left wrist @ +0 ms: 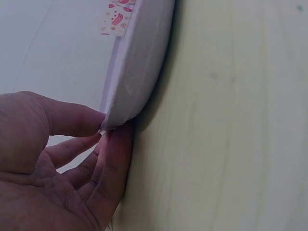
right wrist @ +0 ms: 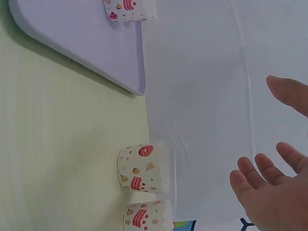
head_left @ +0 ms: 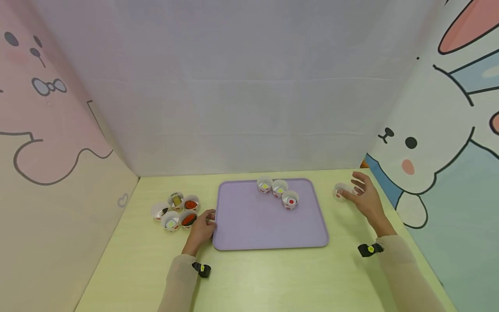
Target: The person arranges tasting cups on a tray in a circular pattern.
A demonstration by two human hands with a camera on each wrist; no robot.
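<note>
My left hand (head_left: pixel 201 229) pinches the left rim of a lilac tray (head_left: pixel 269 229). In the left wrist view, the thumb lies on the rim and the fingers curl underneath. On the tray's far side stand three patterned paper cups, one with a red piece inside (head_left: pixel 290 201) and two with yellow pieces. At the right, my right hand (head_left: pixel 366 201) hovers over two more cups with fingers spread, holding nothing. The right wrist view shows the nearer cup (right wrist: pixel 142 168) and the second cup (right wrist: pixel 149 216) upright on the table, apart from the fingers.
Several paper cups cluster left of the tray, near my left wrist; an orange-filled cup (head_left: pixel 189 219) is closest to that hand. A pale wall sheet (head_left: pixel 249 108) rises behind the table (head_left: pixel 265 277), with cartoon-printed panels at both sides.
</note>
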